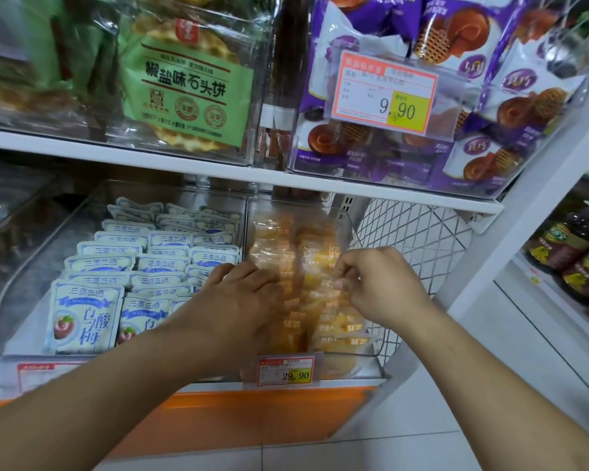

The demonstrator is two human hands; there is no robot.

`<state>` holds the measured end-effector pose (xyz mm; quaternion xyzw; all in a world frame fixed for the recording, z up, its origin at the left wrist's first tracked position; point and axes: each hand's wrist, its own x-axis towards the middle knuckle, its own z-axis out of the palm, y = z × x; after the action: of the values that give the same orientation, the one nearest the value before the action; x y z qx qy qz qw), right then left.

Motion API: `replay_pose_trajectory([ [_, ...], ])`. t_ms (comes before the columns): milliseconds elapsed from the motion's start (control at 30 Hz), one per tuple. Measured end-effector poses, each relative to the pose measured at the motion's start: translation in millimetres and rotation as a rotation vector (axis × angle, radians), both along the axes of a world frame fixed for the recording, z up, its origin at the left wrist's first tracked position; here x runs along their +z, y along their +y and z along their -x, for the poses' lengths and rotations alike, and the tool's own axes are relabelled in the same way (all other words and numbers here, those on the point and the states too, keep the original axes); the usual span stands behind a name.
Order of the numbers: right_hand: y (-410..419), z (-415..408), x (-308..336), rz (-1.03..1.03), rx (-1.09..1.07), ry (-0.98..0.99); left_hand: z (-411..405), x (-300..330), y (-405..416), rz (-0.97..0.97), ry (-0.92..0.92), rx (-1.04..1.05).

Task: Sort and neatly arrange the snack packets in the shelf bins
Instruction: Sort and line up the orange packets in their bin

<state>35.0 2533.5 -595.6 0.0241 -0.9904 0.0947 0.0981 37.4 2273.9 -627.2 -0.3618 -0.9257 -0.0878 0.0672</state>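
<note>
Both of the person's arms reach into the lower shelf, toward a clear bin (349, 219) filled with orange snack packets (320, 253) standing in close rows from near to far. The left hand (242, 294) lies over the left rows of these packets with its fingers fairly straight and spread, pressing down on their top edges; I cannot see that it holds anything. The right hand (378, 283) is over the right rows, fingers curled, and thumb and fingertips appear to pinch the top edge of one orange packet near the middle of the bin.

Just left of this bin, touching it side by side, a second clear bin (11, 283) holds white-and-blue plum packets (85, 317) lined up in three neat columns, standing upright. A price tag reading 29.90 (285, 371) hangs on the near front of the orange-packet bin, above an orange shelf strip (218, 416).

On the shelf above, a clear box on the left holds green-labelled waffle biscuits (187, 86), and one on the right is heaped with purple packets (490, 62), behind a tag marked 9.90 (383, 93). A white wire mesh panel (419, 232) closes the right end of the lower shelf. Far right, dark packets (565, 253) sit on another unit.
</note>
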Motion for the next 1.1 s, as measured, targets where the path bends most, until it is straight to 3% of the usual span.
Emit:
replay_pose_trajectory([
  [267,-6,5,-4,-0.134,-0.009,0.102,0,-1,-1,-0.026,-0.005,0.000],
  [400,-4,3,-7,-0.001,0.124,0.078,1,-2,-3,-0.042,0.009,-0.018],
  [533,-2,-3,-8,0.000,0.254,-0.134,3,-4,-2,-0.070,0.045,-0.040],
  [633,-3,-4,-7,-0.022,0.272,-0.187,2,-5,-2,-0.051,0.042,-0.015],
  [833,-2,-6,0,-0.189,0.159,-0.027,3,-7,-3,-0.017,0.091,0.013],
  [1000,-8,-6,-4,0.033,0.242,-0.036,4,-9,-1,-0.058,0.065,-0.003],
  [1100,-18,-3,-7,0.062,0.255,-0.085,4,-8,-1,-0.074,0.075,-0.006],
])
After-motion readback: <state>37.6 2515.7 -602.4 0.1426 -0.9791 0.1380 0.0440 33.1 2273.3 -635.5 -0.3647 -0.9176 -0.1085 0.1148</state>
